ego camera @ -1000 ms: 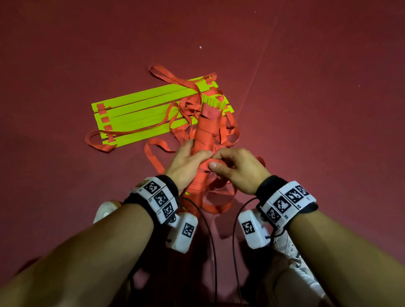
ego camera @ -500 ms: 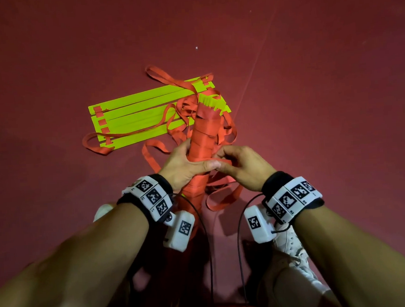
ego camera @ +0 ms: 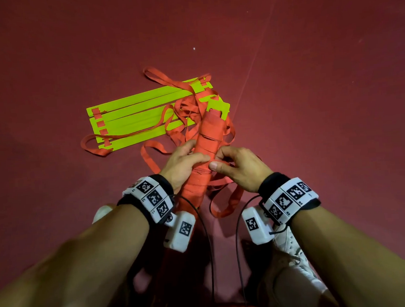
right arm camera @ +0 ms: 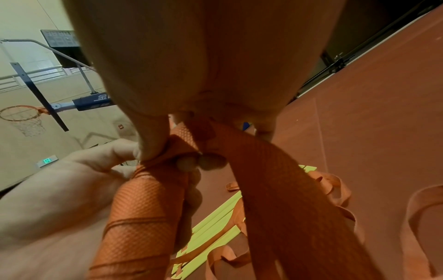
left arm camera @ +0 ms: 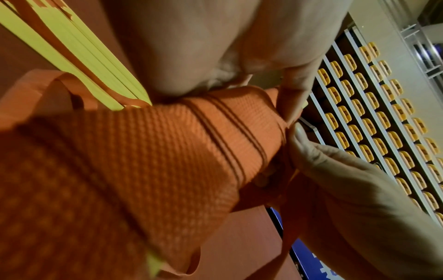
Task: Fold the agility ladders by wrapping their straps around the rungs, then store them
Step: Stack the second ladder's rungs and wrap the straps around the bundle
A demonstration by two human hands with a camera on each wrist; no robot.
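Left hand [ego camera: 181, 163] wraps round the middle of the wrapped bundle [ego camera: 207, 141], fingers curled behind it, thumb across the front. Bundle is held off the floor [ego camera: 312, 97], tilted with its far end up and away, yellow rung tips [ego camera: 219, 105] poking out of that end

Right hand [ego camera: 239, 168] sits just right of the bundle, thumb and forefinger pinching the loose strap [right arm camera: 275, 189] right at the bundle's edge, thumb touching the left thumb tip. In the right wrist view the strap runs from that pinch down toward the camera; more slack loops [ego camera: 226, 199] hang below both hands to the floor

Second ladder [ego camera: 134, 117] lies flat on the floor beyond and left of the bundle, yellow rungs stacked side by side, its orange straps tangled over the right end and one loop trailing past the left end. Bundle's far end overlaps that tangle in the head view, can't tell if they touch

Open floor to the right and far side. White shoe [ego camera: 292, 250] below the right wrist
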